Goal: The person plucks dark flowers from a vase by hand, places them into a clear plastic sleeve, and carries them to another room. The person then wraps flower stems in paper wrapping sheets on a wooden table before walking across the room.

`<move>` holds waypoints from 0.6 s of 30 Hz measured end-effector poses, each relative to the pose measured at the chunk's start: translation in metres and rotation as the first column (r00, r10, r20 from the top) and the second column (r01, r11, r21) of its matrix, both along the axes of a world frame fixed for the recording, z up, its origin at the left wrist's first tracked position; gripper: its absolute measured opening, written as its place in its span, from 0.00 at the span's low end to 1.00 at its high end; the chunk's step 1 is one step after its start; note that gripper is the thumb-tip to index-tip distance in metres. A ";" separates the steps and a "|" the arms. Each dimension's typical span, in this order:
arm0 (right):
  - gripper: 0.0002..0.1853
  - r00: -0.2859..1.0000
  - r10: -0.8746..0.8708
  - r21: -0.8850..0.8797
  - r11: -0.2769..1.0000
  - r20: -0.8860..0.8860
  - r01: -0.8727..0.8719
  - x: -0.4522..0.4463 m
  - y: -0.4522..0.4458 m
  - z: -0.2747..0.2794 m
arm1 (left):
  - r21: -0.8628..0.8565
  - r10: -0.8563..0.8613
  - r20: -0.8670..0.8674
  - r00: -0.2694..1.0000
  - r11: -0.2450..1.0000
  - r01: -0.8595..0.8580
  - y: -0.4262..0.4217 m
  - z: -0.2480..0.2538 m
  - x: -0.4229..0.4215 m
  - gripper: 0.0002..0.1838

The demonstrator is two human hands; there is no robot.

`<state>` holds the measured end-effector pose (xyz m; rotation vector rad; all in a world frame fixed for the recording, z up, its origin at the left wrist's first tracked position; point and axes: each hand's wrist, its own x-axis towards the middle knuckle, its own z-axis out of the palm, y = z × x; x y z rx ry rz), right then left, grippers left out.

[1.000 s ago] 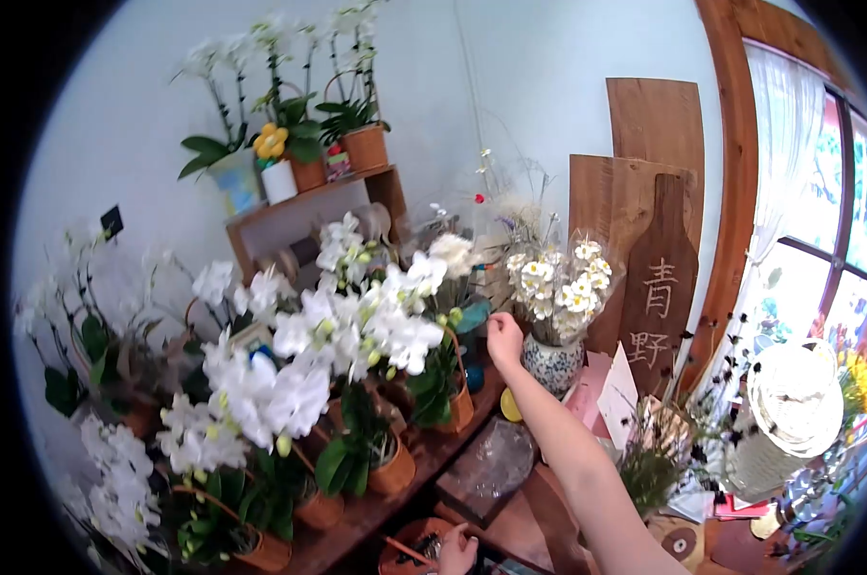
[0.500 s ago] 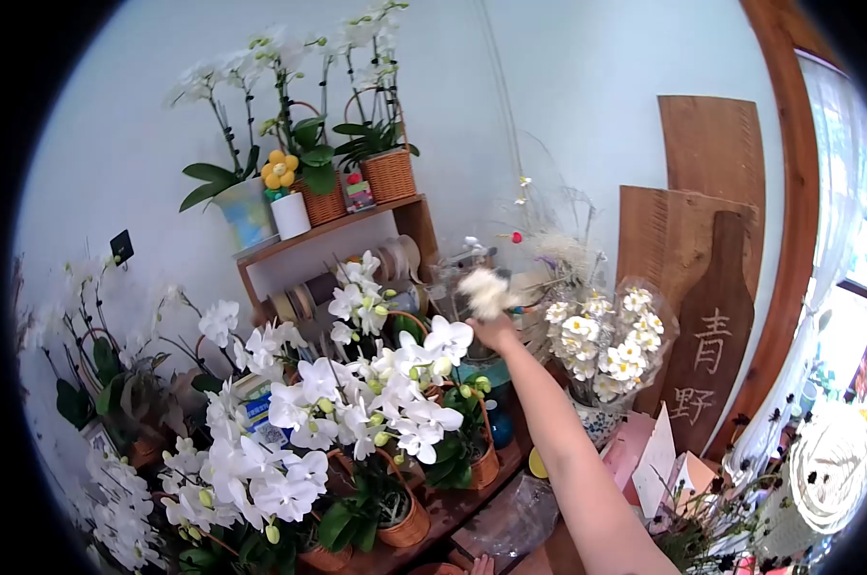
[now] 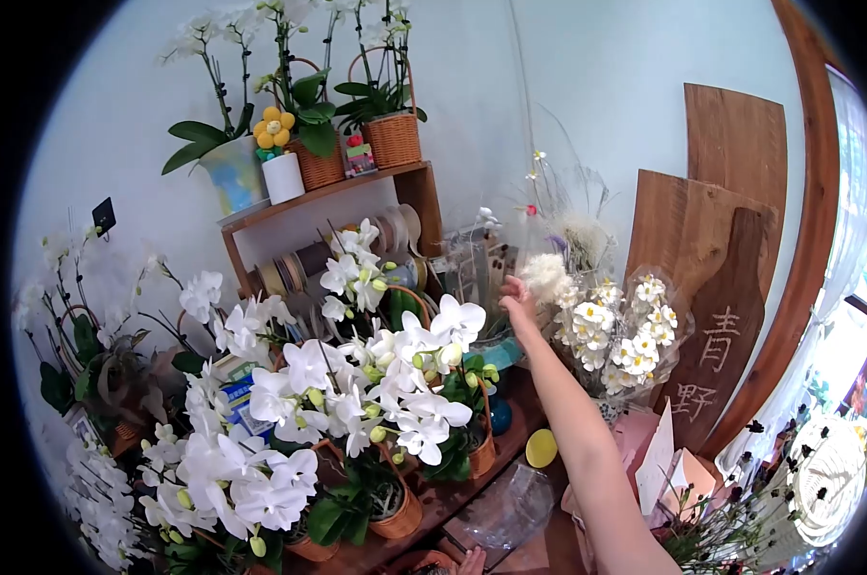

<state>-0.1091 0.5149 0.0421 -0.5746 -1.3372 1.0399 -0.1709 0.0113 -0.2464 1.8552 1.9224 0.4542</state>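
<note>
I see the right hand point(image 3: 518, 300) just right of the frame's centre, fingers half curled, right beside a fluffy bloom point(image 3: 547, 277); I can't tell whether it grips anything. The left hand point(image 3: 471, 562) shows only partly at the bottom edge, near clear plastic point(image 3: 515, 508); its grip is unclear. Orchids point(image 3: 306, 377) crowd the lower left.

We see the lower edge cut off the left hand point(image 3: 472, 562) and the upper edge some shelf orchids point(image 3: 311, 89); we cannot tell whether the right hand point(image 3: 518, 299) touches the white plume point(image 3: 547, 276).
</note>
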 end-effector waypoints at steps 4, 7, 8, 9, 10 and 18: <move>0.45 0.788 0.533 -0.029 0.822 -0.309 -0.568 0.016 -0.040 -0.001 | 0.065 -0.003 0.013 1.000 0.998 0.002 0.000 0.001 -0.002 0.35; 0.35 0.577 0.694 0.076 0.665 -0.431 -0.743 0.025 -0.038 -0.007 | 0.108 -0.023 -0.007 1.000 0.994 0.024 0.001 -0.004 -0.005 0.35; 0.34 0.565 0.648 0.020 0.666 -0.510 -0.746 0.026 -0.034 -0.009 | 0.105 -0.022 -0.002 1.000 0.994 0.022 0.000 -0.006 -0.005 0.35; 0.32 0.552 0.595 -0.035 0.661 -0.584 -0.749 0.026 -0.043 0.003 | 0.101 -0.020 0.004 1.000 0.995 0.019 0.001 -0.005 -0.005 0.35; 0.31 0.539 0.534 -0.090 0.651 -0.651 -0.754 0.025 -0.049 0.010 | 0.098 -0.017 0.009 1.000 0.995 0.016 0.001 -0.003 -0.004 0.35; 0.18 0.838 -0.115 0.292 0.955 0.534 -0.055 -0.024 -0.020 0.002 | 0.021 -0.030 -0.033 0.999 0.999 0.031 0.002 0.015 -0.002 0.36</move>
